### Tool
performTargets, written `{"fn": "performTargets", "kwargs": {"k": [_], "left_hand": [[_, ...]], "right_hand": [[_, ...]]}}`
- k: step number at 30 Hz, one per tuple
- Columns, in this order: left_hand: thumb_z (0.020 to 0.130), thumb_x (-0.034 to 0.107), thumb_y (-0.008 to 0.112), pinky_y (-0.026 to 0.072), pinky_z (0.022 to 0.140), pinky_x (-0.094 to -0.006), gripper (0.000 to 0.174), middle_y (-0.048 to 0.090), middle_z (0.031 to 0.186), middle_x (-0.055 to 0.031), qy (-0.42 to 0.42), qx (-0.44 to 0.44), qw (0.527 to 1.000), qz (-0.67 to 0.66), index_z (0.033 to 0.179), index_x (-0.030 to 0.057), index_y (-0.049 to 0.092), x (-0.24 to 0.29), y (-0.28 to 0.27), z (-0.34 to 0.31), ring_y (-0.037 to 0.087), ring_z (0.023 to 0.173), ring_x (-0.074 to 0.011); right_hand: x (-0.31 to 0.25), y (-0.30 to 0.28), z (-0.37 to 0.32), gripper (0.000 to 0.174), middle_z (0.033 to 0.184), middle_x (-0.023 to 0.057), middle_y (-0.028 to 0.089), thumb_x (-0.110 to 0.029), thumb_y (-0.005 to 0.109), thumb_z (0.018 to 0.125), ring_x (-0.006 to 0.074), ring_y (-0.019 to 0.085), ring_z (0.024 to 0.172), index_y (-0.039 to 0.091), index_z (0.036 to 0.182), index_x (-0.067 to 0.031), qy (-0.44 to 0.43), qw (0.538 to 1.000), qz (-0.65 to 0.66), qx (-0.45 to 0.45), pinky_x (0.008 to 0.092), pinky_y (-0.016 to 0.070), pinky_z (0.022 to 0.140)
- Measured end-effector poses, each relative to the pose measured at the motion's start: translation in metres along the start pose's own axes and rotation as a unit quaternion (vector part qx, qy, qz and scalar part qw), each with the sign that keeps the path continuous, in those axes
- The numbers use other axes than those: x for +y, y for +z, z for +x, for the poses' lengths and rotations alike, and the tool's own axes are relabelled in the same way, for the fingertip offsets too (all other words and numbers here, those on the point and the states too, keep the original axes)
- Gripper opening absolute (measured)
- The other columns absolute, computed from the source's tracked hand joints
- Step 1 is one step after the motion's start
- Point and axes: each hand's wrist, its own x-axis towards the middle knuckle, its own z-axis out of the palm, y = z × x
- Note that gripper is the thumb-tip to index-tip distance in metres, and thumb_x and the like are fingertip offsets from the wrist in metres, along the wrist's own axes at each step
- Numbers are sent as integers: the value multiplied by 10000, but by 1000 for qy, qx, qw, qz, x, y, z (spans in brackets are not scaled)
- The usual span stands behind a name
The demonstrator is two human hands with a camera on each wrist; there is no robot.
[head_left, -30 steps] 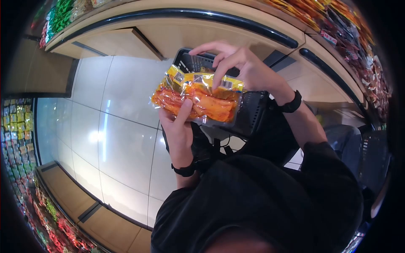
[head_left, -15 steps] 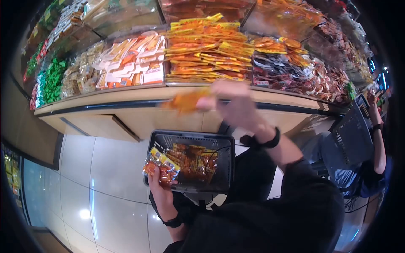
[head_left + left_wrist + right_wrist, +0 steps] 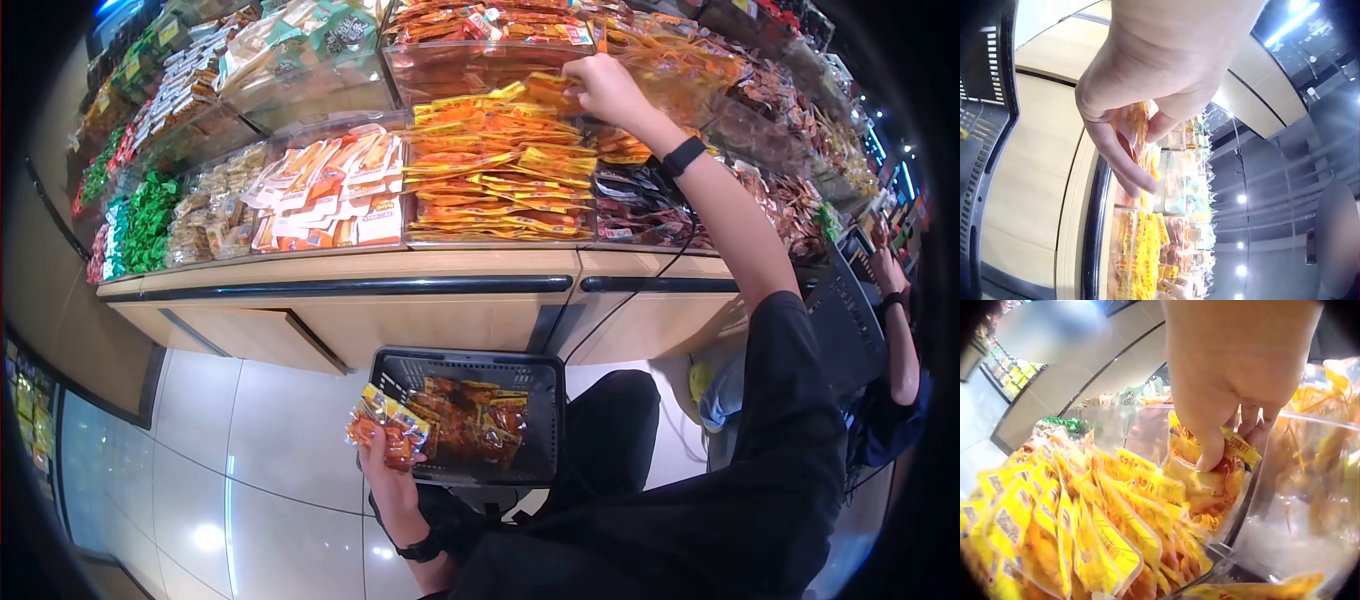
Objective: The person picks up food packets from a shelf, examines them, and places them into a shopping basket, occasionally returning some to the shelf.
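Note:
My left hand grips clear-and-yellow snack packets with orange contents, at the left rim of a dark plastic basket. The thumb lies across their front; in the left wrist view the fingers curl round their edge. Up at the display, my right hand pinches one yellow-topped snack packet between thumb and fingers. It stands upright against the clear divider at the back of the heap. Stacked yellow packets of the same look fill that bin. More packets lie inside the basket.
Clear dividers part neighbouring bins of white-and-orange packets, dark packets and green packets. A black rail runs along the wooden counter front. At right, another person's arm is beside a grey basket. A thin cable hangs near my right arm.
My right hand has left the packets in the left hand and moved up and forward to the bin, carrying one packet. The left hand has lowered to the basket's left side. The view has tilted up.

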Motion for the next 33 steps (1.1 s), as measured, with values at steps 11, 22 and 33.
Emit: {"fn": "performTargets", "kwargs": {"k": [11, 22, 33], "left_hand": [[1026, 228, 594, 608, 535, -335, 419, 666, 1164, -135, 21, 3, 1000, 6, 1380, 47, 463, -2, -2, 0, 732, 907, -243], [1064, 227, 542, 620, 577, -322, 365, 673, 1183, -112, 13, -80, 996, 48, 1381, 55, 486, -2, 10, -8, 730, 951, -234], [1099, 208, 489, 657, 602, -372, 359, 656, 1229, -167, 71, -132, 987, 53, 1394, 13, 427, 12, 38, -34, 729, 1007, -287]], "right_hand": [[1, 47, 15, 279, 979, 190, 739, -10, 761, 756, 386, 692, 968, 766, 1033, -39, -81, 993, -16, -82, 470, 559, 845], [20, 55, 13, 350, 1090, 204, 721, 36, 723, 761, 385, 667, 1075, 706, 1109, 12, -99, 984, 33, -146, 455, 536, 926], [-318, 2, -169, 405, 1067, 50, 691, -183, 758, 941, 84, 628, 890, 611, 1251, 33, 151, 676, 680, -238, 245, 508, 806]]}}
